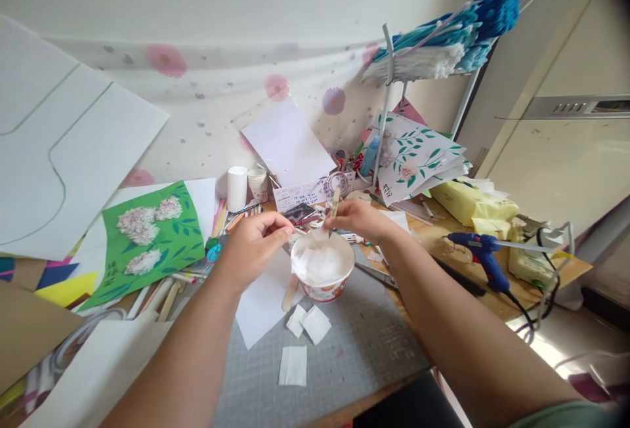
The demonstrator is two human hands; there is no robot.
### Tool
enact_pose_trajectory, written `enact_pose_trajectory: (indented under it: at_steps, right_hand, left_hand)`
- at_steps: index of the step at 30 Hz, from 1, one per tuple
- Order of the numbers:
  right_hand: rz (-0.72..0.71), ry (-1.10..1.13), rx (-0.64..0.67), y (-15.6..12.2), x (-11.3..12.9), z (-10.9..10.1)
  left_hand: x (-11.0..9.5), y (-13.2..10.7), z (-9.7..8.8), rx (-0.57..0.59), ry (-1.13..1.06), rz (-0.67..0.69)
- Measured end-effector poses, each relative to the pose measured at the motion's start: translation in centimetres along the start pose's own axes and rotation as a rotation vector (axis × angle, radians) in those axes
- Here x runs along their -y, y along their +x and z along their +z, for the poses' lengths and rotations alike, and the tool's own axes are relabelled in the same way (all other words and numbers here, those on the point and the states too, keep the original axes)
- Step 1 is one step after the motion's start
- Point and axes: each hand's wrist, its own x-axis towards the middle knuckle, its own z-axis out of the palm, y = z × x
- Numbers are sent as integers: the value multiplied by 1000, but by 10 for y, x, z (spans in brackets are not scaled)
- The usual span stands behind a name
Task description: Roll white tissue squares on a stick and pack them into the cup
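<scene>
A paper bowl (322, 287) with a printed red pattern stands on the grey cutting mat (374, 349), with fluffy white material (319, 264) inside. My left hand (258, 244) is at the bowl's left rim, thumb and forefinger pinched together; what they hold, if anything, is too small to make out. Over the far right rim, my right hand (359, 219) grips a slim, pale wooden pencil-like stick (335, 205) with its dark tip pointing down. Small white paper squares (315, 324) lie in front of the bowl. A flat wooden stick (290, 292) rests by its left side.
At the left lies a green sheet with white paper flowers (182, 231). A blue glue gun (480, 254) with a cord lies right, near a yellow tissue pack (467, 201). Paper cups (237, 188) stand behind. A rack holds pipe cleaners (443, 41).
</scene>
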Motion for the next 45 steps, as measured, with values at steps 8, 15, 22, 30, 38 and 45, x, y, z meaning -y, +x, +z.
enact_pose_trajectory:
  at_steps: [8,15,22,30,38,45]
  right_hand:
    - [-233,455,-503,-56,-13,23]
    - [-295,525,-648,-135,-41,78]
    - [-295,466,-485,-163,-46,91]
    - [-281,642,-408,-157,-28,107]
    - [-367,701,-340,-154,-32,105]
    - [-425,762,-345,-160,-18,112]
  left_hand:
    - [28,-55,14,169,250,-40]
    - [52,-81,53,338,443,-74]
    - [57,-82,64,388,474,-23]
    - [46,-84,51,383,-96,-267]
    - [46,-90,53,381,-623,-437]
    - [43,-95,58,311,-752,-497]
